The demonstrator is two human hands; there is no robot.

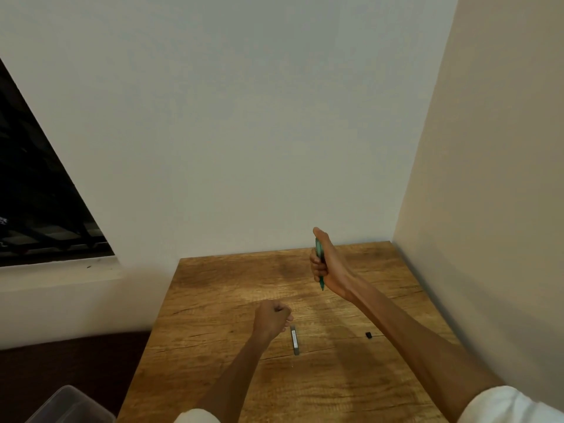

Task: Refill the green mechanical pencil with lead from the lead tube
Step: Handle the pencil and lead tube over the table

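Note:
My right hand (326, 264) is raised above the far part of the wooden table (213, 355), closed in a fist around the green mechanical pencil (319, 254). The pencil stands nearly upright, its tip pointing down below the fist and my thumb resting over its top end. My left hand (271, 319) hovers nearer to me with its fingers curled shut; whether anything is pinched in it I cannot tell. The grey lead tube (294, 340) lies flat on the table just right of and below my left hand, apart from it.
A small black piece (369, 334) lies on the table to the right of the tube, under my right forearm. Walls close the table at the back and right. A clear plastic box (67, 404) stands at the lower left, beside the table.

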